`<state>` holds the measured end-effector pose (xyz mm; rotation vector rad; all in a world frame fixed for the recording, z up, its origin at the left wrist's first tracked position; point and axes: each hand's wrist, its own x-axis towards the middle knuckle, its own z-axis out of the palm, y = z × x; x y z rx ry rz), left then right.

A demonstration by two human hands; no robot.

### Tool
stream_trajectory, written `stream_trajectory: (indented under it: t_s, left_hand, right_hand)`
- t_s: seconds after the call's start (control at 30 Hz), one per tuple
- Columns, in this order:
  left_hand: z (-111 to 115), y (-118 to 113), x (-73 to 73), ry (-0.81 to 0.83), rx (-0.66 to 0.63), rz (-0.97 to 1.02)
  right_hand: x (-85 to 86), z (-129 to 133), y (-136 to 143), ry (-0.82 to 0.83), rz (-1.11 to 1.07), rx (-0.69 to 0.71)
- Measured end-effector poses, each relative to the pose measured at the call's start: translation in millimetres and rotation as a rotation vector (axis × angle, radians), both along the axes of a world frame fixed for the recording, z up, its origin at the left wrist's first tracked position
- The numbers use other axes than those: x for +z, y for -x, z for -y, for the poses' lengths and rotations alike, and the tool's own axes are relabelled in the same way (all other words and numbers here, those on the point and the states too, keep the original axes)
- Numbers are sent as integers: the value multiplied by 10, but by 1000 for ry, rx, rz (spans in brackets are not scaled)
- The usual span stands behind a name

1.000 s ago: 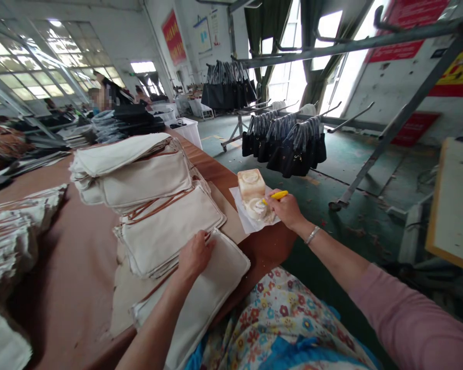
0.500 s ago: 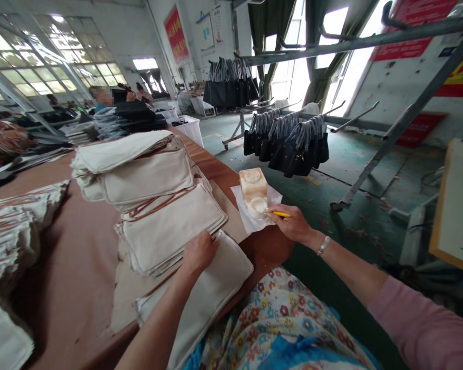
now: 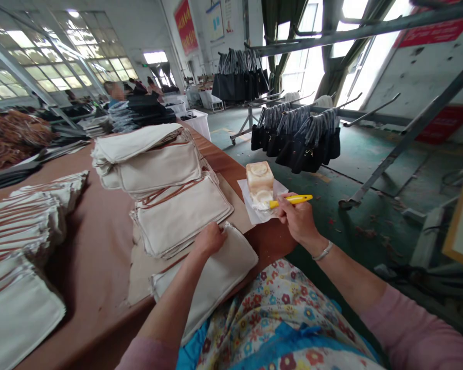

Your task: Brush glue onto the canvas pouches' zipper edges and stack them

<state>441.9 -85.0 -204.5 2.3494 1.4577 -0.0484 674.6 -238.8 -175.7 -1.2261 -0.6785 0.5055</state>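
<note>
My right hand (image 3: 298, 218) is closed around a small brush (image 3: 292, 200) with a yellow handle. Its bristle end is down by the white, pasty mouth of a cut-open plastic container (image 3: 260, 177), which lies on a white sheet (image 3: 248, 201) at the table's corner. My left hand (image 3: 210, 239) has its fingers curled at the top edge of the nearest cream bag panel (image 3: 216, 277); the fingertips are partly hidden. That panel lies flat, close to my floral apron. Just beyond it, a stack of similar panels (image 3: 185, 216) shows brown strips along the edges.
More cream panels (image 3: 150, 164) are piled farther back on the brown table (image 3: 100, 246). Another row of panels (image 3: 31, 221) fans out at left. Beyond the right edge, black bags (image 3: 304, 146) hang on a metal rack (image 3: 389, 159). People sit far back at left.
The brush handle has swung up and now shows more of its length, pointing right. My left hand stays at the panel's edge. The whole view has shifted slightly.
</note>
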Motion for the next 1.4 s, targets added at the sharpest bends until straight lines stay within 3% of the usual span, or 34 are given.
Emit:
stream_trajectory:
  t_s: [0.1,0.17,0.4,0.5,0.67,0.77,0.93,1.0,1.2,1.4]
  left_hand:
    - [17,26,23,79,-20,83]
    - [59,73,53,118,-19,167]
    - [364,212,148,147,47,422]
    - [487,225,208,150,68,516]
    - [592,260,261,102,70,579]
    - [630,294,255,36,33,577]
    - [783,375,344,-115,-129,605]
    - [850,409,411,-147,-178,637]
    - [921,481,569,-73,-134,653]
    - [933,524,679,71,-119,679]
  right_hand:
    - [58,-72,169,-80,-248,96]
    - [80,-96,272,-75,-291,151]
    - [69,-188,568,43,-74,224]
    - [88,-256,584,80,56,200]
    - [171,-209,539,49,92,165]
    - [206,-143,541,48,203,222]
    - [298,-172,472,-9,190,87]
    - [355,-206,455,-28,68,144]
    - [607,-191,454,107,-241,586]
    - [737,-211,443,29,-244,544]
